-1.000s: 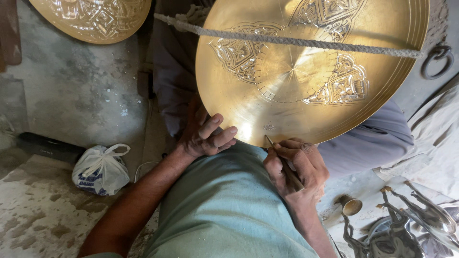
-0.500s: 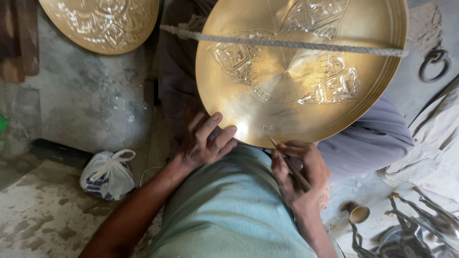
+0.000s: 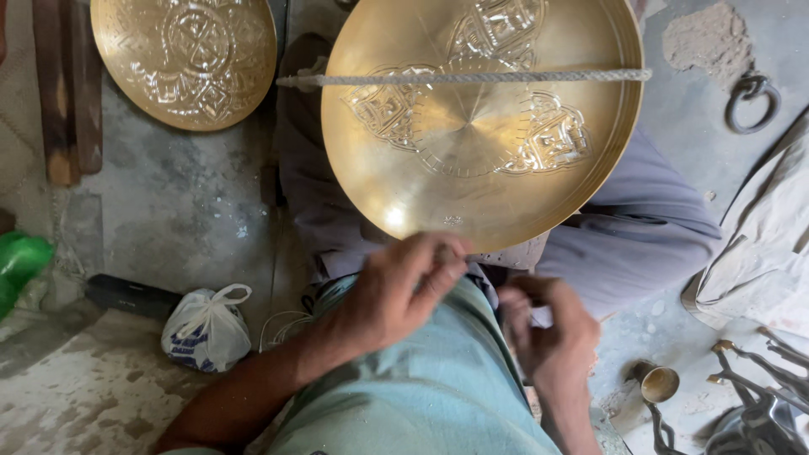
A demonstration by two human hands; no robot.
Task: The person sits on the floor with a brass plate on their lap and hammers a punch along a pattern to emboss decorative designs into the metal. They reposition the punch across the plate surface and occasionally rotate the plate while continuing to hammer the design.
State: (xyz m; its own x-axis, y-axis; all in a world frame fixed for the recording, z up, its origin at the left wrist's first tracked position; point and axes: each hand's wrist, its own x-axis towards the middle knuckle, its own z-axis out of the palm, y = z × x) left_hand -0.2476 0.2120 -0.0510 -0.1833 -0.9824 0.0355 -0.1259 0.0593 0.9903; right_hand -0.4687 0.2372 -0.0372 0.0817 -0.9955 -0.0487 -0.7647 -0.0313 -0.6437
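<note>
A large round brass tray with engraved panels leans on my grey-trousered lap, a twisted rope stretched across its face. My left hand reaches to the tray's lower rim with its fingertips pinched together there. My right hand is curled just below and to the right of the rim, a little apart from it. It is blurred, and the thin engraving tool it held shows only as a pale bit between the fingers. My teal shirt fills the bottom centre.
A second engraved brass tray lies at top left beside wooden planks. On the concrete floor are a white knotted bag, a dark bar, an iron ring, a small brass cup and dark metal tools.
My left hand slid off the tray's face down to its lower rim and its fingers closed. My right hand drew back from the tray's edge. The view shifted so more of the tray shows.
</note>
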